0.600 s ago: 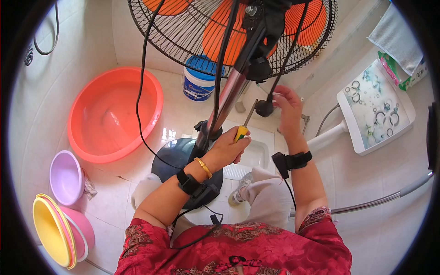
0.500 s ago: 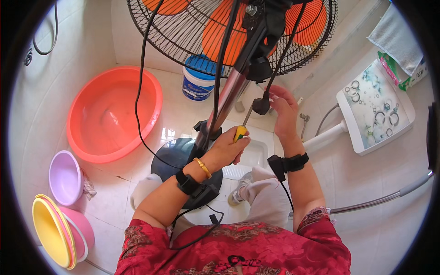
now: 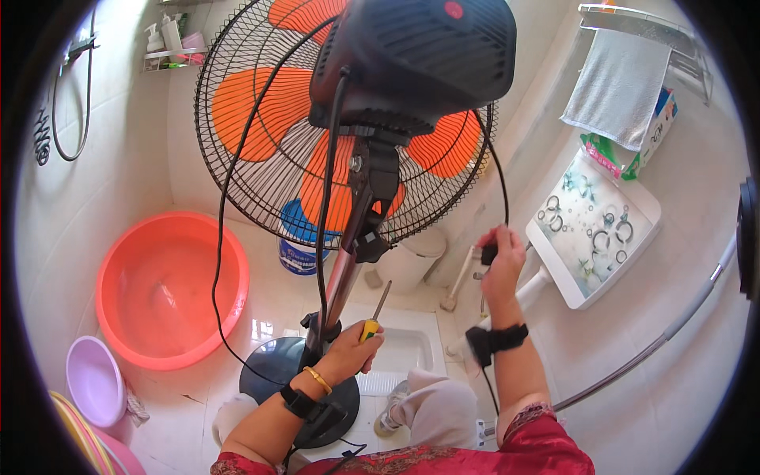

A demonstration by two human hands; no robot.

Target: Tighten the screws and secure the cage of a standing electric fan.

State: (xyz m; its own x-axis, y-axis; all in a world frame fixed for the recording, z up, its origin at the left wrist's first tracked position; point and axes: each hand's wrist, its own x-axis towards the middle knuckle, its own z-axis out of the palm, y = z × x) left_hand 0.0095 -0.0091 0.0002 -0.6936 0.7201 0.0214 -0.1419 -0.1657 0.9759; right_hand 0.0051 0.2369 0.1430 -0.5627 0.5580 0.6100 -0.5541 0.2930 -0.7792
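A black standing fan [image 3: 412, 67] with orange blades rises in front of me, its motor housing toward me and its metal pole [image 3: 341, 283] slanting down to a round dark base [image 3: 273, 366]. My left hand [image 3: 348, 355] is closed round the yellow handle of a screwdriver [image 3: 370, 330], beside the lower pole, with the bare shaft pointing up. My right hand [image 3: 505, 265], out to the right of the pole, pinches a black power plug [image 3: 489, 254]. The plug's cord [image 3: 503, 178] runs up behind the motor housing. My fingers partly hide the plug.
At left on the tiled floor stand a large orange-red basin [image 3: 170, 348] and a purple basin [image 3: 95, 380]. A blue-lidded bucket [image 3: 297, 257] sits behind the fan. A squat toilet [image 3: 419, 340] lies beyond my feet. A white cistern [image 3: 594, 229] and a grey towel [image 3: 617, 87] are at right.
My right hand has drawn the plug right, away from the pole and screwdriver tip. My left hand still holds the screwdriver. The view has tilted up, showing more of the fan.
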